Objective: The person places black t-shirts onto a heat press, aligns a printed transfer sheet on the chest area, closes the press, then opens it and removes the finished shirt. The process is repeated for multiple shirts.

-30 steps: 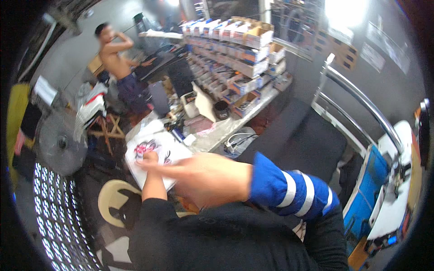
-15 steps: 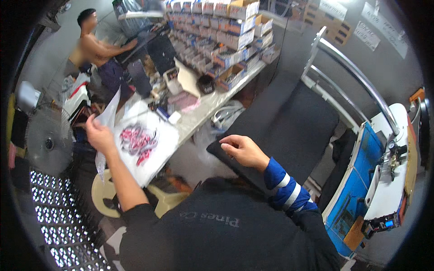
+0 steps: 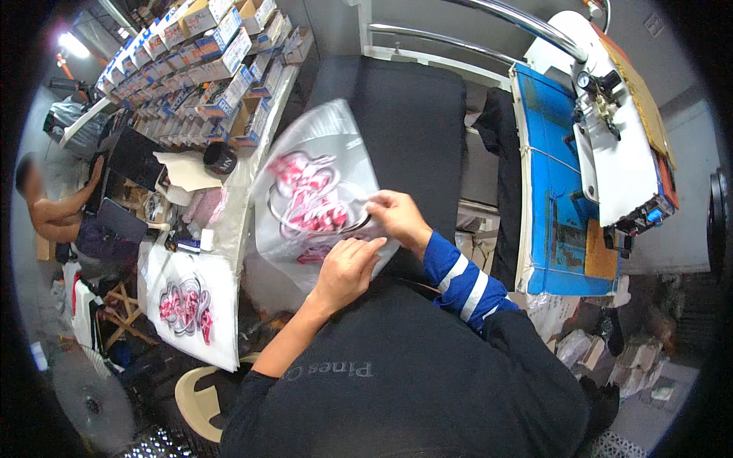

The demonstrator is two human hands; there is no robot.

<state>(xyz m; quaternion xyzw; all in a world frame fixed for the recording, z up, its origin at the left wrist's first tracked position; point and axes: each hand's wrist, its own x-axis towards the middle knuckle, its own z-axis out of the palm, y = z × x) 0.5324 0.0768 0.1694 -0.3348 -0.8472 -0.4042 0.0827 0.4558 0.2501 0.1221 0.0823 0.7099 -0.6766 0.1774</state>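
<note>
A translucent printed film sheet with a red, grey and black design is held up in front of me, slightly blurred. My right hand pinches its right edge between thumb and fingers. My left hand is closed at the sheet's lower edge, close beside the right one; its fingertips are partly hidden. Behind the sheet, black cloth lies spread over a flat surface. To the left, a stack of similar printed sheets lies on the table's near end.
Left of me runs a long table with stacked cardboard boxes, a black cap and a dark laptop. Another person works beyond it. On the right stands a blue-and-white machine under a chrome bar. A cream plastic chair stands lower left.
My view has turned right. The sheet my left hand lifted off the stack now hangs over the black cloth, and my formerly empty right hand has taken hold of it.
</note>
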